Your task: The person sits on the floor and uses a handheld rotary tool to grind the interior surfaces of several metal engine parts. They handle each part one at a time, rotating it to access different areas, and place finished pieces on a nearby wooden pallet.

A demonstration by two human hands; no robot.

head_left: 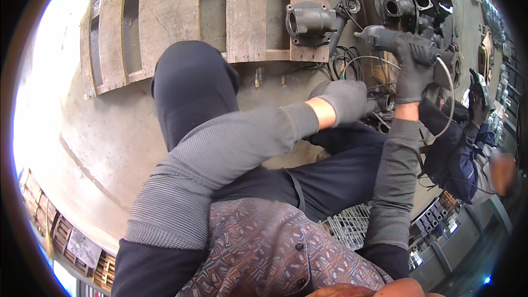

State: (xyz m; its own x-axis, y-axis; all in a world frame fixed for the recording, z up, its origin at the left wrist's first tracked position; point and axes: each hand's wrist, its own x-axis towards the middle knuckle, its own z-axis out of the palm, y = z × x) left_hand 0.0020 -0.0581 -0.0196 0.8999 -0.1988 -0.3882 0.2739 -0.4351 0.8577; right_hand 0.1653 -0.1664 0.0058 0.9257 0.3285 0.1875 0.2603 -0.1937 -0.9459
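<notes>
One gloved right hand (415,66) wraps its fingers round a power tool (380,38) at two o'clock, the left hand (345,102) curls its fingers (I cannot tell on what), and a tug could snag the pale cable (452,94).

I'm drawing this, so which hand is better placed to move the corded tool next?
Probably the right hand: it's wrapped around the corded tool. The left hand is apart from it, lower in the picture.
</notes>
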